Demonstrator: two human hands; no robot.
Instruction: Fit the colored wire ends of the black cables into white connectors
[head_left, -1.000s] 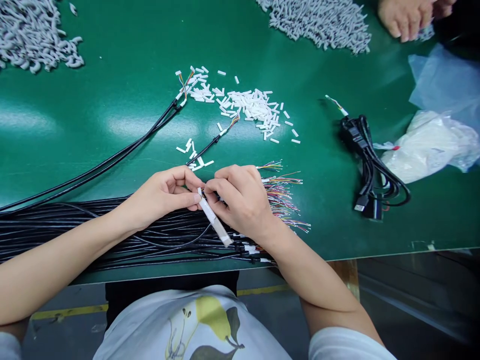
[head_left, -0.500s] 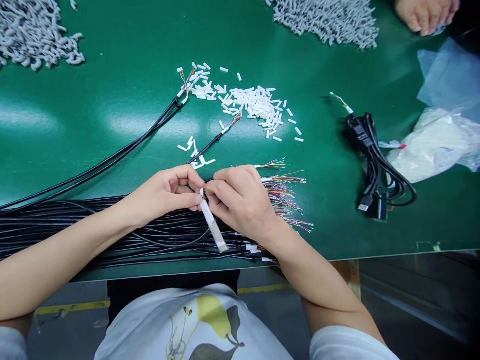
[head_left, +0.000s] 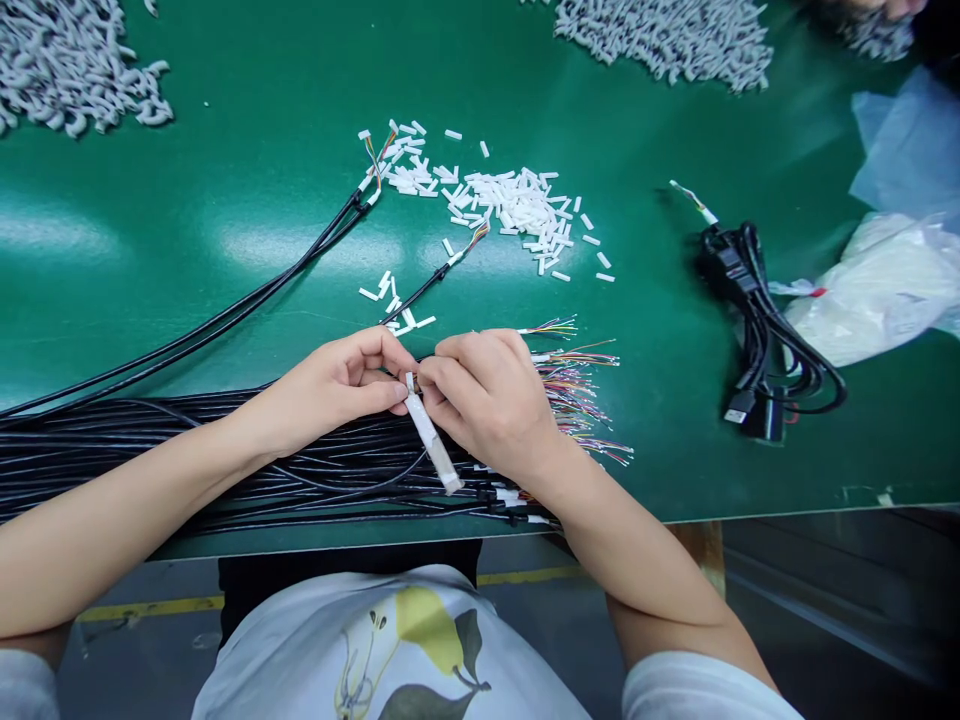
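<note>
My left hand (head_left: 356, 375) is closed in a pinch, thumb and forefinger on a small white connector housing (head_left: 410, 382). Meeting it from the right, my right hand (head_left: 491, 400) has its fingers curled together at the connector's side. What those fingers hold is hidden by the hand. A narrow strip wrapped in white tape (head_left: 433, 440) slants down from between the hands, over the cables. Both hands hover above a thick bundle of black cables (head_left: 187, 450). The bundle's stripped, coloured wire ends (head_left: 581, 390) fan out past my right hand.
Loose white connector housings (head_left: 525, 205) lie scattered beyond the hands. Two black cables (head_left: 300, 262) with white plugs reach that pile. A coiled black USB cable (head_left: 742, 310) and a white plastic bag (head_left: 877, 290) lie right. Grey curved parts (head_left: 82, 70) are heaped at the far left.
Both hands stay pinched together, with only a slight shift at the fingertips and strip. The whole view has moved a little. A co-worker's hand at top right has mostly left the picture.
</note>
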